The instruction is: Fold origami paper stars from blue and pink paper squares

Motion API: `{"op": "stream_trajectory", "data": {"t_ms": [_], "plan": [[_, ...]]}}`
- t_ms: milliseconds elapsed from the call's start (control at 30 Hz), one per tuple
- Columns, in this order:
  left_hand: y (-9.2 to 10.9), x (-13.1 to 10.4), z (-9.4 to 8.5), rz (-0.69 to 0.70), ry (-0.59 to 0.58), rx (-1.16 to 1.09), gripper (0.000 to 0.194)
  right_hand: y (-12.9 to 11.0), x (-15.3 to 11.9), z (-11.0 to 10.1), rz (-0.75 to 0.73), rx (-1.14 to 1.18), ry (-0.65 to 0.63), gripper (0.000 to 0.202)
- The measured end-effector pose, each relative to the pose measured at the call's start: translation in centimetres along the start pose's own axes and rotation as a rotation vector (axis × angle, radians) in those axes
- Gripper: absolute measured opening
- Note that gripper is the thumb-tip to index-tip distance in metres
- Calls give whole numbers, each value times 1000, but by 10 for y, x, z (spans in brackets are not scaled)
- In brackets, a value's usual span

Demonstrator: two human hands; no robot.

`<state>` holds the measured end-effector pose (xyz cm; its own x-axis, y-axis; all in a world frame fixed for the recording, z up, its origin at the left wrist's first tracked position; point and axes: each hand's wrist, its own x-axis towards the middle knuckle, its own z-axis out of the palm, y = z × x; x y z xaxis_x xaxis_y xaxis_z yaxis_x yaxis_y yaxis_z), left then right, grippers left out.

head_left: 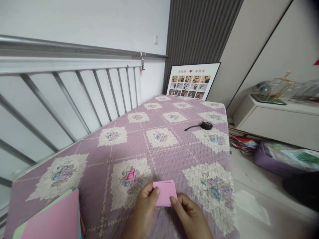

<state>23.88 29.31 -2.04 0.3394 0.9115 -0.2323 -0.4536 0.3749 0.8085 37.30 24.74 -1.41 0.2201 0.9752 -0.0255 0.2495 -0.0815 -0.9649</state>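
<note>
A folded piece of pink paper point(164, 194) is held up between my two hands over the quilted cover. My left hand point(147, 202) pinches its left edge, thumb on the front face. At the lower right corner, my right hand point(188, 212) grips it between thumb and bent fingers. A second layer shows along the paper's top edge. Beyond my left hand, a small folded pink paper boat point(130, 175) rests on a floral patch. The fingers behind the paper are partly hidden.
A stack of coloured paper point(52, 215), pink on top, lies at the lower left. A black tape measure point(206, 125) with a strap sits farther back on the purple floral cover point(134, 151). A framed photo board point(191, 81) leans behind. A purple bin point(271, 161) stands at right.
</note>
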Motion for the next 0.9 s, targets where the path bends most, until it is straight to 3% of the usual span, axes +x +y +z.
{"op": "stream_trajectory", "data": {"t_ms": [200,900], "plan": [[2,-2,4,22,51,71,49,-3,0,0,-31,-2,35,43],[3,-2,2,27,54,160,50,-2,0,2,-38,-19,78,44]]}}
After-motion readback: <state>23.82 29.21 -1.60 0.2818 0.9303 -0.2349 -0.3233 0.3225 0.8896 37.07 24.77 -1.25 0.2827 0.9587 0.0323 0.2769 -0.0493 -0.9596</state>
